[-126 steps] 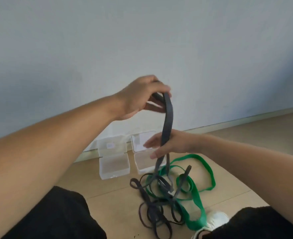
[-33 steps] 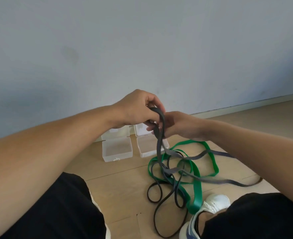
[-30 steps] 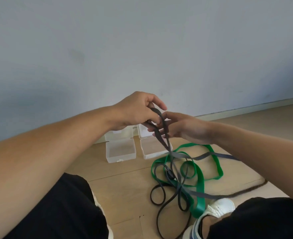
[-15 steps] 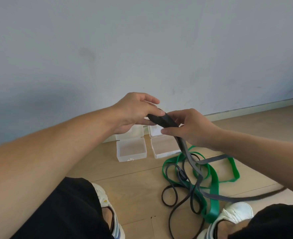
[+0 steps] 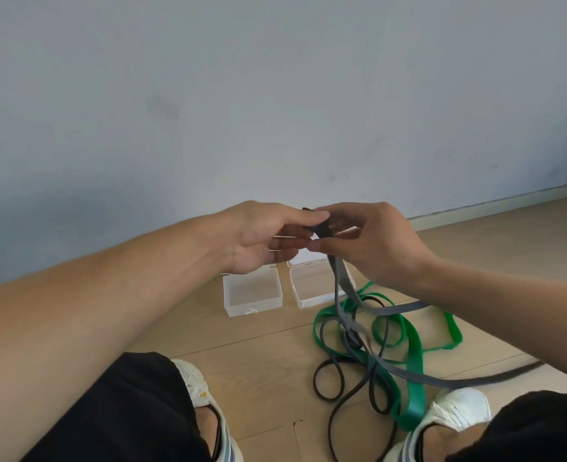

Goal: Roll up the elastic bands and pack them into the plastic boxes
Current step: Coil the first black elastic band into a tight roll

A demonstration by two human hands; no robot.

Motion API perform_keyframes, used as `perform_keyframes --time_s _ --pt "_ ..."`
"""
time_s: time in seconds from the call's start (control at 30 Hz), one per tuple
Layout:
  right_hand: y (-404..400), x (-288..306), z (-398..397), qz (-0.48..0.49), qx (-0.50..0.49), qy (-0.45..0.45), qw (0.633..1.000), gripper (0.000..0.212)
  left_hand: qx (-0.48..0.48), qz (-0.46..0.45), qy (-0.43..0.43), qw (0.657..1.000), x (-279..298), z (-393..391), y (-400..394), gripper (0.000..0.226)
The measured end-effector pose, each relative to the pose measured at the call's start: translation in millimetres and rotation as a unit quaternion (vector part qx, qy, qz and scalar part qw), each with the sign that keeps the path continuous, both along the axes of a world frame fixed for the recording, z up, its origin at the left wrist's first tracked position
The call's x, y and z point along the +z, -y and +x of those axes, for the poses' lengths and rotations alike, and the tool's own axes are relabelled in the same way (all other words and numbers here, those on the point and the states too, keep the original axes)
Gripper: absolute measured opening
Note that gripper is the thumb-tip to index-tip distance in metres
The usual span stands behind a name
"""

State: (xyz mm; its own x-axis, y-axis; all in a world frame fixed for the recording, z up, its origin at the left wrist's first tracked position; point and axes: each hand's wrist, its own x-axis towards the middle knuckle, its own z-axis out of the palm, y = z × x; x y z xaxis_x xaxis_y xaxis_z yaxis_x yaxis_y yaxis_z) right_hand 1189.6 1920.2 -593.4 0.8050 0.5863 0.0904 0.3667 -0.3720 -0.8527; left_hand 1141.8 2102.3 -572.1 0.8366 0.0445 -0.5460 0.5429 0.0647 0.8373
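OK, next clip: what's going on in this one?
A person sits on a wooden floor and starts rolling up a dark grey elastic band. The left hand and the right hand both pinch its top end, where a small roll is forming; the rest trails down into a tangle with a green band. Two open plastic boxes sit by the wall, with no band in them.
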Motion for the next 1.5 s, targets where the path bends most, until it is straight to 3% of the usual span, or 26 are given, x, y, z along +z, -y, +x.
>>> perform_keyframes --time_s 0.13,0.43,0.5,0.63,0.8,0.9,0.97,1.1,1.33,1.5 --pt "3.0 3.2 1.1 0.031 0.001 -0.005 1.000 0.026 -0.025 -0.037 0.005 0.999 5.1 -2.4 -5.6 0.031" --pt "7.3 6.8 -5.2 0.142 0.039 -0.028 0.989 0.028 -0.095 -0.110 0.027 0.989 13.5 -5.6 -21.0 0.029" --pt "8.7 6.6 -6.9 0.156 0.023 -0.021 0.987 0.027 -0.091 -0.082 0.055 0.991 14.6 -4.3 -16.9 0.033" --pt "9.6 6.0 -10.0 0.144 -0.017 0.038 0.989 0.029 -0.082 0.083 0.118 0.986 13.5 -1.9 -9.8 0.032" --pt "5.3 1.1 -14.9 0.092 -0.044 0.113 0.988 0.031 -0.108 0.096 0.153 0.978 15.2 -6.8 -2.7 0.026" --pt "4.7 1.6 -13.3 0.091 -0.044 0.174 0.980 0.029 -0.158 0.185 0.170 0.955 14.8 -9.9 -0.3 0.023" --pt "2.7 -0.2 -11.7 0.096 -0.020 0.238 0.966 0.029 -0.145 0.198 0.175 0.953 13.3 -11.8 1.9 0.023" --pt "-3.4 -5.6 -9.1 0.098 -0.008 0.288 0.953 0.030 -0.124 0.180 0.176 0.960 15.4 -14.5 7.6 0.017" --pt "-3.9 -3.9 -3.1 0.089 0.007 0.328 0.941 0.030 -0.152 0.188 0.150 0.959 11.9 -12.2 5.2 0.030" --pt "-3.1 5.3 -8.1 0.070 0.027 0.333 0.940 0.063 -0.167 0.090 0.125 0.974 10.4 -14.3 2.6 0.032"
